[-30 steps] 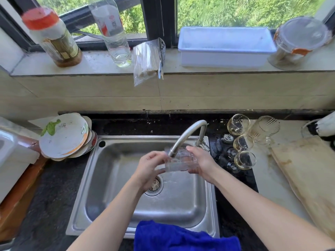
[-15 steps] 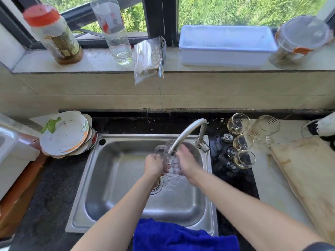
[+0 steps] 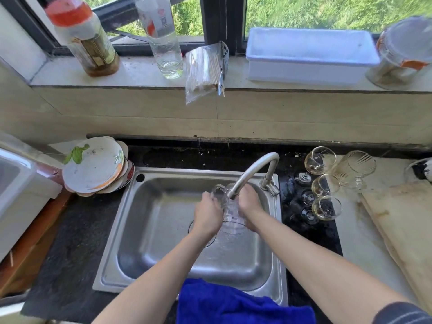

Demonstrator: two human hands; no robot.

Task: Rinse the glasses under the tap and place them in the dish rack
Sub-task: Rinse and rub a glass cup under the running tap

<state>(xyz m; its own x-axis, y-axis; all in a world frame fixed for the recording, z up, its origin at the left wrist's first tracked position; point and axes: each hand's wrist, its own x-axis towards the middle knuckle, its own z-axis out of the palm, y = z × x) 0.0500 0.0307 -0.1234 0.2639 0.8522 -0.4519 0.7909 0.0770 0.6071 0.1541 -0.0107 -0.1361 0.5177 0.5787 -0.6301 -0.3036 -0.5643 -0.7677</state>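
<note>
Head view: left hand [image 3: 207, 215] and right hand [image 3: 250, 206] grip clear, ribbed glass [image 3: 232, 217] under tap [image 3: 253, 166].

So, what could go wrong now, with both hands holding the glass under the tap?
The glass sits right at the tap; a knock may chip it.
Wet, it could slip from the left hand and right hand into the sink.
The stemmed glasses crowd right of the sink; a swinging elbow may hit them.

Bright daylight from the window [image 3: 327, 12] floods the scene; wide-angle bending and soft blur at the edges.
</note>
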